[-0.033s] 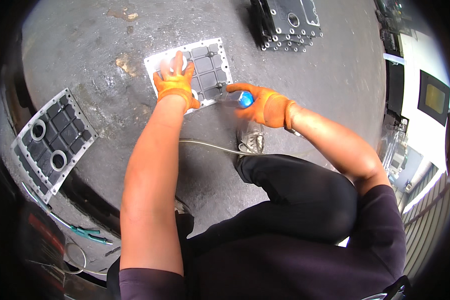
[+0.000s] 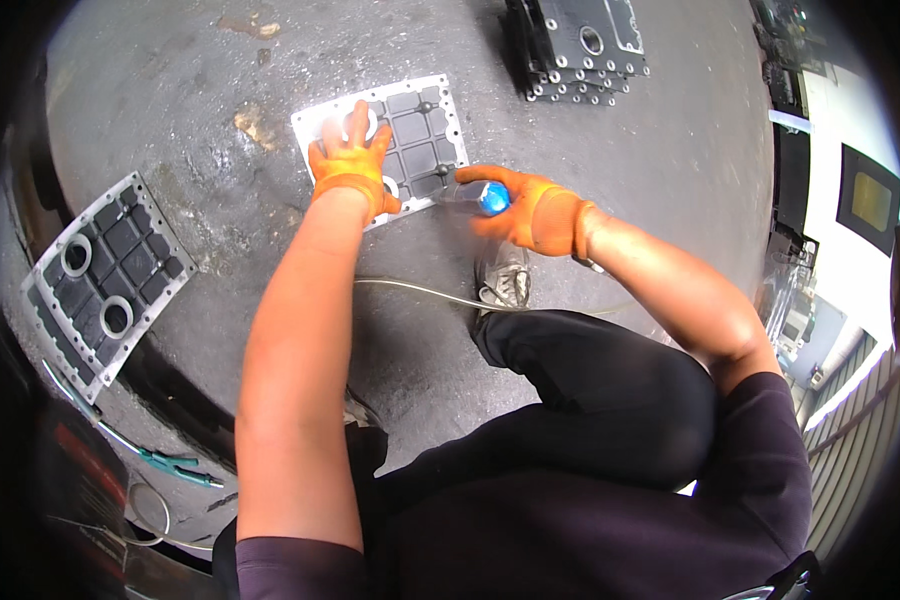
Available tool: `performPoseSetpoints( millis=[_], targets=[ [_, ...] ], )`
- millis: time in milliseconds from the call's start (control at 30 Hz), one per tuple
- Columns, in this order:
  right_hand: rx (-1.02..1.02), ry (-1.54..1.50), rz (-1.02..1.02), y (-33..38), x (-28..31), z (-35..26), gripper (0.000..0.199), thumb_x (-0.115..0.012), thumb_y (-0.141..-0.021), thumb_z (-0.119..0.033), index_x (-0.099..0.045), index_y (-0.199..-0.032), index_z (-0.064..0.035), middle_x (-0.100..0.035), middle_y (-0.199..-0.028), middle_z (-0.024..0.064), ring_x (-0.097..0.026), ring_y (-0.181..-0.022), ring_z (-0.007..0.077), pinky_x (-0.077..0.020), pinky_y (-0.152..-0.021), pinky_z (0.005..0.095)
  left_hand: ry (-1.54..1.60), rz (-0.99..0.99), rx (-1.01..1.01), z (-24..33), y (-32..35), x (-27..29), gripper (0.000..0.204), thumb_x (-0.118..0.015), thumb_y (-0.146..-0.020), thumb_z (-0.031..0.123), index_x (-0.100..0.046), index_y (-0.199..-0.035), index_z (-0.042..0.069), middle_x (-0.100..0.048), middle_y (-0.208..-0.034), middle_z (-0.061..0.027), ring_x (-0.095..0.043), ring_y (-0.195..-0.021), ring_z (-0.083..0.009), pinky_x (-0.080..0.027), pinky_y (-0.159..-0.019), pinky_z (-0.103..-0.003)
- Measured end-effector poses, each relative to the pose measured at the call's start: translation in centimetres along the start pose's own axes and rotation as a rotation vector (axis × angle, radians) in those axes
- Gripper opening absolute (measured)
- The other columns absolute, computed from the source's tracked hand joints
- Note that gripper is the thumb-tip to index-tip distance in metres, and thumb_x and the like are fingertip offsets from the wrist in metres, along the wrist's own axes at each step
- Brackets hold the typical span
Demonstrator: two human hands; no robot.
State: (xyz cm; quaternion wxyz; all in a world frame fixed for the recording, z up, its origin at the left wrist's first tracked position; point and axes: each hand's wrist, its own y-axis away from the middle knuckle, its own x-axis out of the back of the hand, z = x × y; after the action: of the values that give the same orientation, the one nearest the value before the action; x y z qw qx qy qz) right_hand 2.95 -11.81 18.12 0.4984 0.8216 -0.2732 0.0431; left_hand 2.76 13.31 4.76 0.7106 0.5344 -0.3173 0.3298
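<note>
A flat metal cover plate (image 2: 418, 160) with a pale rim, dark ribbed recesses and round openings lies on the grey floor in front of me. My left hand (image 2: 350, 165), in an orange glove, rests on its left part with fingers spread. Beside the plate's near right corner, my gloved right hand (image 2: 538, 210) is wrapped round a blue-topped rounded object (image 2: 493, 198). Its lower part is blurred and partly hidden by the fingers, so its exact kind and whether it touches the plate are unclear.
Two overlapping similar plates (image 2: 148, 250) lie at the left. A teal-handled air blow gun (image 2: 175, 466) is nearer me. Several dark plates (image 2: 562, 40) stand stacked at the far right. A thin hose (image 2: 420, 291) crosses the floor by my shoe (image 2: 508, 285).
</note>
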Motion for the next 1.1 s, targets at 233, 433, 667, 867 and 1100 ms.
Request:
performPoseSetpoints(
  millis=[233, 433, 667, 867, 1100],
  targets=[
    [-0.003, -0.241, 0.020, 2.1, -2.5, -1.5, 0.069, -0.080, -0.099, -0.027, -0.053, -0.163, -0.0281, -0.073, -0.093, 0.0047, -0.067, -0.076, 0.0114, -0.0571, -0.073, 0.0305, 0.215, 0.410, -0.184, -3.4, 2.0, -3.4, 0.068, -0.097, -0.078, 0.034, -0.076, -0.142, 0.027, -0.040, -0.171, -0.0076, -0.042, -0.152, -0.0336, -0.042, -0.125, -0.045],
    [-0.019, -0.126, 0.001, 0.2, -3.3, -1.8, 0.070, -0.081, -0.099, -0.022, -0.053, -0.163, -0.0310, -0.072, -0.091, 0.0026, -0.066, -0.077, 0.0107, -0.0566, -0.070, 0.0312, 0.195, 0.323, -0.170, -3.6, 2.3, -1.6, 0.060, -0.095, -0.080, 0.035, -0.079, -0.138, 0.029, -0.048, -0.165, -0.0031, -0.050, -0.143, -0.0297, -0.051, -0.117, -0.042],
    [0.041, 0.143, -0.053, -0.1, -3.1, -2.5, 0.066, -0.078, -0.097, -0.019, -0.057, -0.160, -0.0253, -0.076, -0.132, 0.0164, -0.075, -0.111, 0.0315, -0.0592, -0.100, 0.0391, 0.103, 0.364, -0.185, -3.0, 1.9, -1.4, 0.054, -0.094, -0.080, 0.039, -0.081, -0.132, 0.030, -0.059, -0.150, 0.0007, -0.058, -0.130, -0.0278, -0.057, -0.108, -0.041],
    [-0.045, 0.264, -0.081, -0.5, -2.5, -4.5, 0.074, -0.080, -0.096, -0.020, -0.052, -0.164, -0.0267, -0.076, -0.133, 0.0170, -0.074, -0.115, 0.0345, -0.0587, -0.102, 0.0410, 0.033, 0.353, -0.185, -3.0, 1.4, -1.4, 0.049, -0.091, -0.082, 0.045, -0.082, -0.128, 0.032, -0.065, -0.140, 0.0017, -0.059, -0.128, -0.0269, -0.057, -0.104, -0.042],
    [0.209, 0.111, -0.031, 0.2, -4.5, -1.6, 0.064, -0.073, -0.103, -0.026, -0.051, -0.163, -0.0308, -0.077, -0.124, 0.0192, -0.075, -0.107, 0.0389, -0.0596, -0.092, 0.0474, 0.011, 0.289, -0.161, -3.1, 0.3, -0.8, 0.048, -0.087, -0.086, 0.051, -0.082, -0.130, 0.033, -0.065, -0.147, 0.0012, -0.055, -0.139, -0.0294, -0.052, -0.113, -0.045]
  ],
)
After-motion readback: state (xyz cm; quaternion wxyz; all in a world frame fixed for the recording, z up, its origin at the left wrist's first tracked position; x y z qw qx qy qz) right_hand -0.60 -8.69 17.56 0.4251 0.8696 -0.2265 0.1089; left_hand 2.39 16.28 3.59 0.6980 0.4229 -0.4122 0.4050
